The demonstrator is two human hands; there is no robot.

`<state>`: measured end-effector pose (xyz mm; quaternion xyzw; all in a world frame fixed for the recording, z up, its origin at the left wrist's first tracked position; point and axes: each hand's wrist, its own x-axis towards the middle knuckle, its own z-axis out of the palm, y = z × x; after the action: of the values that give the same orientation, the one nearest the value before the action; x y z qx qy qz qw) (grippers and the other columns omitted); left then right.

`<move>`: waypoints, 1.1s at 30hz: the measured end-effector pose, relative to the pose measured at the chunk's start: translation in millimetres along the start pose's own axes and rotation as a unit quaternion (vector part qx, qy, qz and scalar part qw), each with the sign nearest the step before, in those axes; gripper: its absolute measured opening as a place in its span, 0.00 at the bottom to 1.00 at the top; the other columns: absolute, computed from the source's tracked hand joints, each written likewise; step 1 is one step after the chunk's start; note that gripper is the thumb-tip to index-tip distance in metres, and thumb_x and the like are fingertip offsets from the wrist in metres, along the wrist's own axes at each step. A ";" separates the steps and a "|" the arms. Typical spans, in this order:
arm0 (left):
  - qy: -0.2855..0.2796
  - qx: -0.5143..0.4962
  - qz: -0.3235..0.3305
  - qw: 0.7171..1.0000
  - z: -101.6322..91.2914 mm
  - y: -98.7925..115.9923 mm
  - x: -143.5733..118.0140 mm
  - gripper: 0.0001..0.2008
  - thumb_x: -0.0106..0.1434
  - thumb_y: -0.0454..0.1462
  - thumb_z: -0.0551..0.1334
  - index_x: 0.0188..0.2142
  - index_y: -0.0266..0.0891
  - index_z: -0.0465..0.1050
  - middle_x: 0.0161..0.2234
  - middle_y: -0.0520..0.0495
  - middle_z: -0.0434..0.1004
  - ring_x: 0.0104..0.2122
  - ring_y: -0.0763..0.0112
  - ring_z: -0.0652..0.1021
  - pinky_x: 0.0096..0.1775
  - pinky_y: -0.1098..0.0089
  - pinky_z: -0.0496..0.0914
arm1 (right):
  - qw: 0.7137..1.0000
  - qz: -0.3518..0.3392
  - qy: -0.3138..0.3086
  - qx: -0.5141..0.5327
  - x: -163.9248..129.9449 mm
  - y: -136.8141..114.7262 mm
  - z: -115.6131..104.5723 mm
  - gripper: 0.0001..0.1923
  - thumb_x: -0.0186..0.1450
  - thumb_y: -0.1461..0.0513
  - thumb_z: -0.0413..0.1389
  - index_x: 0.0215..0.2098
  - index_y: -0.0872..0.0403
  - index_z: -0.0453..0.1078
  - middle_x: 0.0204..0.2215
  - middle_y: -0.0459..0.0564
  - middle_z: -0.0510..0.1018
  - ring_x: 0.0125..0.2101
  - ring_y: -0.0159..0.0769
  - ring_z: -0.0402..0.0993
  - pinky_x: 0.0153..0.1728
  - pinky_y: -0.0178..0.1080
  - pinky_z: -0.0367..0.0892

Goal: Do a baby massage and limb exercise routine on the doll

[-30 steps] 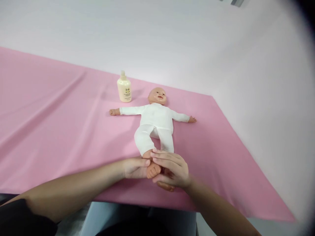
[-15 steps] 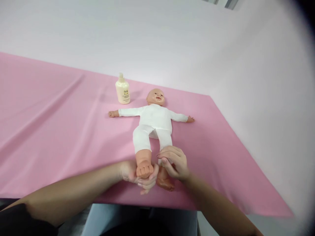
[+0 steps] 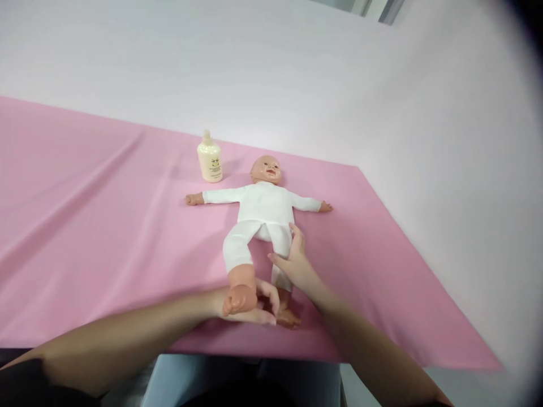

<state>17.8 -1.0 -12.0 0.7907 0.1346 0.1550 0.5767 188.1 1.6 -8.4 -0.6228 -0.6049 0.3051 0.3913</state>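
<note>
A cream bottle stands on the pink table, just beside the doll, which lies on its back near the front edge. The left hand cups the doll's raised bare foot from beneath. The right hand, fingers spread, rests on the other leg.

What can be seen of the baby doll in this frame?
The baby doll lies face up on the pink cloth, arms spread, in a white one-piece suit; head, hands and feet look like bare plastic. The left hand cups its raised foot; the right hand rests on the other leg. A cream bottle stands beside its head.
</note>
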 end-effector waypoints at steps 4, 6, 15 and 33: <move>0.073 0.110 0.077 0.988 7.1 9.0 -9.4 0.12 0.62 0.43 0.60 0.29 0.36 0.70 0.28 0.47 0.73 0.28 0.74 0.71 0.31 0.73 0.67 | 1.000 0.009 0.011 0.020 1.9 1.9 1.6 0.49 0.50 0.63 0.59 0.65 0.45 0.41 0.64 0.55 0.47 0.66 0.49 0.44 0.64 0.53 0.48; 0.061 0.169 0.132 0.975 8.6 13.4 -9.0 0.08 0.63 0.39 0.59 0.31 0.37 0.71 0.32 0.44 0.75 0.35 0.69 0.73 0.39 0.69 0.68 | 0.999 0.016 0.024 0.031 3.0 0.5 -0.3 0.49 0.49 0.64 0.59 0.65 0.46 0.41 0.64 0.55 0.49 0.65 0.48 0.46 0.64 0.51 0.51; 0.160 0.126 0.079 0.976 19.9 13.6 -10.9 0.11 0.61 0.37 0.61 0.43 0.40 0.65 0.42 0.44 0.68 0.42 0.67 0.72 0.44 0.66 0.69 | 0.988 0.048 0.055 0.136 9.5 2.8 -12.1 0.48 0.51 0.62 0.62 0.65 0.46 0.44 0.63 0.58 0.55 0.60 0.50 0.60 0.52 0.51 0.67; 0.033 -0.215 0.082 0.973 59.7 14.1 -33.7 0.39 0.65 0.32 0.56 0.64 0.55 0.30 0.64 0.38 0.44 0.64 0.56 0.56 0.62 0.46 0.49 | 0.954 -0.101 0.106 0.262 -12.5 -23.8 -19.1 0.14 0.66 0.53 0.46 0.39 0.51 0.70 0.50 0.52 0.71 0.55 0.46 0.64 0.59 0.54 0.56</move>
<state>11.3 -70.3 -18.7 0.6511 0.0520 0.2535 0.7135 191.1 -14.0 20.6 -0.4625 -0.5189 0.3441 0.6312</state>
